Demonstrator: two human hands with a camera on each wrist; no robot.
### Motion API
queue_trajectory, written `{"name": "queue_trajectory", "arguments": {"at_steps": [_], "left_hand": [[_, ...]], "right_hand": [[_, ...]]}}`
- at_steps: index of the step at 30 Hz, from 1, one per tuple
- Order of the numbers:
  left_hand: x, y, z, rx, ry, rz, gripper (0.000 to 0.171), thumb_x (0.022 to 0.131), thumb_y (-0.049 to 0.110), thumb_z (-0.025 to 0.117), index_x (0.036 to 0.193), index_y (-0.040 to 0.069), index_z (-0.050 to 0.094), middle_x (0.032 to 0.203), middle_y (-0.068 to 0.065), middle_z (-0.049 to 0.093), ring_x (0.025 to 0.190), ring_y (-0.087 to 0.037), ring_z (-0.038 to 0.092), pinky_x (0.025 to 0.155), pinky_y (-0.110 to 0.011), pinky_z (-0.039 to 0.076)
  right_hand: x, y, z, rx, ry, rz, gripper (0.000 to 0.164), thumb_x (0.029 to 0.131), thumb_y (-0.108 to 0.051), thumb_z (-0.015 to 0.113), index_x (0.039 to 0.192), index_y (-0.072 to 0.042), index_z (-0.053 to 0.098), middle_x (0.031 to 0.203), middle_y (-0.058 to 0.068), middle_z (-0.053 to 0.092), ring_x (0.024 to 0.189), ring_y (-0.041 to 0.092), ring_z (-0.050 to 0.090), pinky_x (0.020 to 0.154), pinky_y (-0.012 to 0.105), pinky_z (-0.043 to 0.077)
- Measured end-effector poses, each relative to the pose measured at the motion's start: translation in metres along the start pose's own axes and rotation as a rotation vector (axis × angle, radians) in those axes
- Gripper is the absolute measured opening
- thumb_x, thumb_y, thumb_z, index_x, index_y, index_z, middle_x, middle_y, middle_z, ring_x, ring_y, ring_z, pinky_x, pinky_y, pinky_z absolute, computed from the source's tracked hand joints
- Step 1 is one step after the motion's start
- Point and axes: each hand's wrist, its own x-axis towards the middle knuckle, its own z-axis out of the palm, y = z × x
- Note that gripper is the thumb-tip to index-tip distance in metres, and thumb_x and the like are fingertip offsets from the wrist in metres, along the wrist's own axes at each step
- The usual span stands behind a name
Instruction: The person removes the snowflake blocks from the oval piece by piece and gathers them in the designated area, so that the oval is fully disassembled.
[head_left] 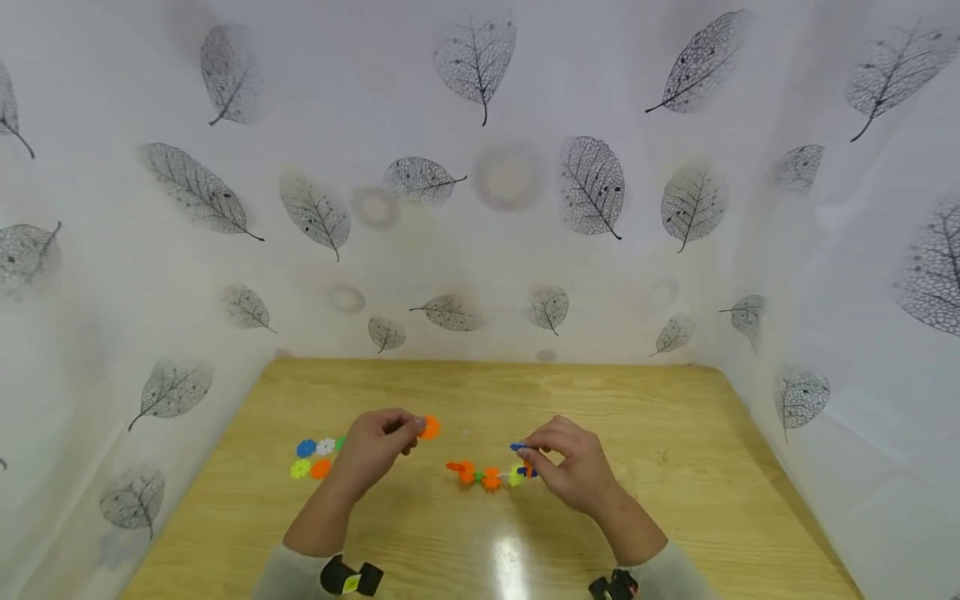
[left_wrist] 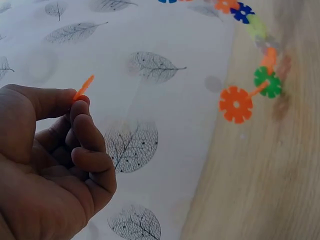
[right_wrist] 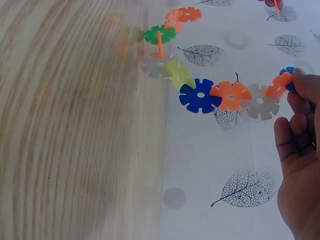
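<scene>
My left hand point(head_left: 375, 450) pinches a single orange notched plastic disc point(head_left: 431, 427) between thumb and fingers; the left wrist view shows that disc point(left_wrist: 84, 88) nearly edge-on. My right hand point(head_left: 572, 467) pinches a blue notched disc point(right_wrist: 288, 73) at the end of a chain of interlocked discs point(right_wrist: 200, 96). From there the chain runs through orange, clear, orange, dark blue, yellow-green, clear, orange and green discs, ending in orange ones. In the head view this chain point(head_left: 491, 478) hangs leftward from the right hand. The two hands are apart.
Left of the left hand, several loose discs lie on the wooden table point(head_left: 645, 408): a blue one point(head_left: 306, 448), a white one point(head_left: 325, 447), a yellow-green one point(head_left: 300, 468), an orange one point(head_left: 320, 468) and a partly hidden green one. Leaf-printed white cloth point(head_left: 465, 250) surrounds the table's back and sides.
</scene>
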Motion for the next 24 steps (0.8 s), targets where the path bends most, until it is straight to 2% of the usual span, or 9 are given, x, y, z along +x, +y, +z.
{"name": "queue_trajectory", "arguments": {"at_steps": [4,13,18,24], "left_hand": [[-0.003,-0.005,-0.009,0.038,0.018,-0.006,0.025,0.1,0.035,0.072,0.099,0.01,0.075,0.091,-0.01,0.068,0.081,-0.025,0.061,0.073,-0.035,0.052],[-0.013,-0.025,-0.021,0.074,0.046,-0.085,0.025,0.096,0.035,0.076,0.1,0.01,0.075,0.091,-0.009,0.068,0.079,-0.024,0.058,0.069,-0.034,0.051],[-0.018,-0.032,-0.028,0.1,0.062,-0.118,0.028,0.095,0.037,0.077,0.104,0.01,0.077,0.095,-0.009,0.07,0.082,-0.023,0.059,0.072,-0.037,0.052],[-0.025,-0.044,-0.039,0.134,0.065,-0.138,0.032,0.095,0.041,0.076,0.105,0.01,0.077,0.102,-0.003,0.073,0.094,-0.019,0.062,0.08,-0.038,0.053]], "right_hand": [[0.001,-0.001,0.0,0.011,0.011,0.001,0.018,0.083,0.001,0.085,0.093,-0.013,0.081,0.086,-0.006,0.075,0.074,0.011,0.063,0.062,0.029,0.054],[0.0,-0.003,0.001,0.028,0.014,0.005,0.019,0.082,0.002,0.085,0.094,-0.012,0.081,0.087,-0.004,0.075,0.075,0.012,0.064,0.063,0.026,0.053],[0.002,-0.004,0.001,0.025,0.015,0.001,0.019,0.082,0.002,0.085,0.094,-0.012,0.081,0.086,-0.004,0.075,0.075,0.012,0.064,0.065,0.021,0.051],[0.003,-0.004,0.002,0.032,0.019,-0.012,0.021,0.081,0.003,0.085,0.095,-0.012,0.08,0.086,-0.003,0.075,0.074,0.012,0.064,0.068,0.013,0.048]]}}
